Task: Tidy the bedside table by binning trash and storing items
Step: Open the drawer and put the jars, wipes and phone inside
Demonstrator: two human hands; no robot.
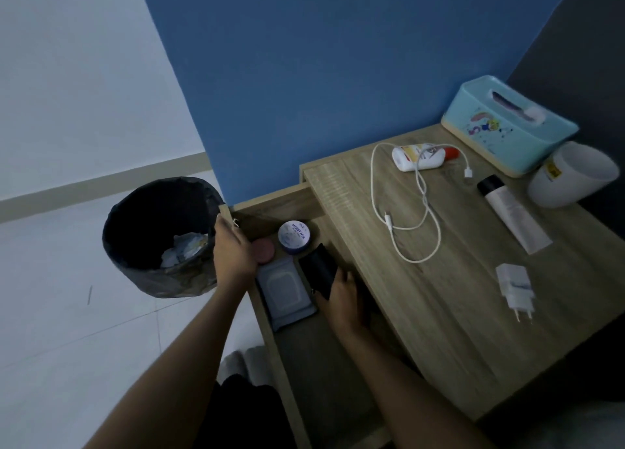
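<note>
Lettering "MOIST" is showing on the jar point(294, 237); left hand point(233, 252) is curling fingers over the drawer point(318, 364) edge, right hand point(341, 300) clamping a black case point(318, 267).

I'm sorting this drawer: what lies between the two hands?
In the head view, a grey wipes pack lies between the left hand and the right hand, which grips a black case.

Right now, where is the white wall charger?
The white wall charger lies on the right of the tabletop in the head view, just below the black-capped tube and right of the white cable.
</note>
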